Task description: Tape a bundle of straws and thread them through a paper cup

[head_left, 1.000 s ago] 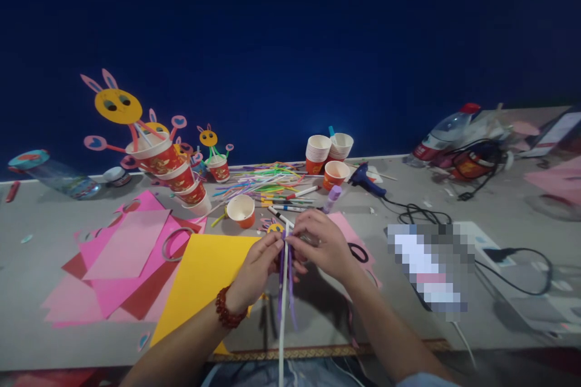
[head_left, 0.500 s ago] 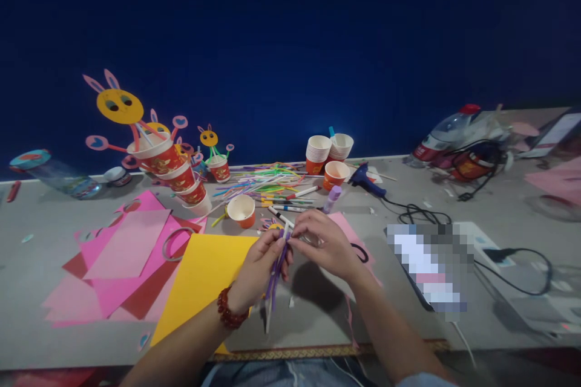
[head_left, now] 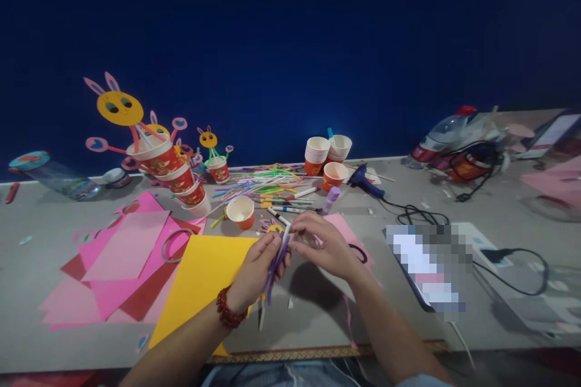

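Observation:
My left hand (head_left: 265, 257) is closed around a small bundle of purple straws (head_left: 278, 267) and a white straw (head_left: 261, 316), which slant down towards me. At the upper end of the bundle is my right hand (head_left: 324, 242), its thumb and fingertips drawn together beside the white tip. A clear, rounded thing (head_left: 312, 239) shows under its fingers; I cannot make out what it is. Just behind the hands lies a small yellow paper face (head_left: 274, 228). Yellow paper (head_left: 200, 278) lies under my left wrist.
Pink paper sheets (head_left: 129, 248) lie at left, near stacked red cups (head_left: 167, 163) with a rabbit figure (head_left: 120, 109). Loose straws (head_left: 267, 181), a paper cup (head_left: 240, 211), a glue stick (head_left: 332, 198) and a blue glue gun (head_left: 365, 182) lie behind. A phone (head_left: 422, 266) is at right.
The purple straws have shifted in my left hand, and the white straw's lower end has swung slightly left. My right hand stays by the bundle's top.

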The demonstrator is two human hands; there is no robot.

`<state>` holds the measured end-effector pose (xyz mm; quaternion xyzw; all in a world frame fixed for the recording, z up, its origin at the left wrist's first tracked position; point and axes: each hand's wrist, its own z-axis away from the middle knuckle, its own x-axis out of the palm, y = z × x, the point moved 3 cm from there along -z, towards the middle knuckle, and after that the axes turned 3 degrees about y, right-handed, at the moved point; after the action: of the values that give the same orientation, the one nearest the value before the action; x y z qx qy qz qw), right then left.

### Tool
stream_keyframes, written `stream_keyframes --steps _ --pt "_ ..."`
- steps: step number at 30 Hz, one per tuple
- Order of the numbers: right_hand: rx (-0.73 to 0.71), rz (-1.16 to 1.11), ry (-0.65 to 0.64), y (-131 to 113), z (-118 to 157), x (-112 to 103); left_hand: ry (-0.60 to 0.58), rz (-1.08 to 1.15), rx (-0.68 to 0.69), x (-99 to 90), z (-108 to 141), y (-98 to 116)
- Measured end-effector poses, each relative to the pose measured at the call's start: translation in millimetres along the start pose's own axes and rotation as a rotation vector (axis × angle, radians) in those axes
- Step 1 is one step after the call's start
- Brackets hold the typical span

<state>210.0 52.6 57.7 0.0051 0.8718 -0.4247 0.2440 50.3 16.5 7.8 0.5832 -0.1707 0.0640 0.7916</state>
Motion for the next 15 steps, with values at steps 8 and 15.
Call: stream_keyframes --steps 8,15 --pt "-0.030 0.003 0.039 -3.8 0.0 2.6 0.028 0.011 0.043 0.9 2.0 0.4" --pt "-0.001 -0.052 0.053 -0.5 0.0 1.7 0.019 -0.051 0.062 0.3 3.7 -1.2"
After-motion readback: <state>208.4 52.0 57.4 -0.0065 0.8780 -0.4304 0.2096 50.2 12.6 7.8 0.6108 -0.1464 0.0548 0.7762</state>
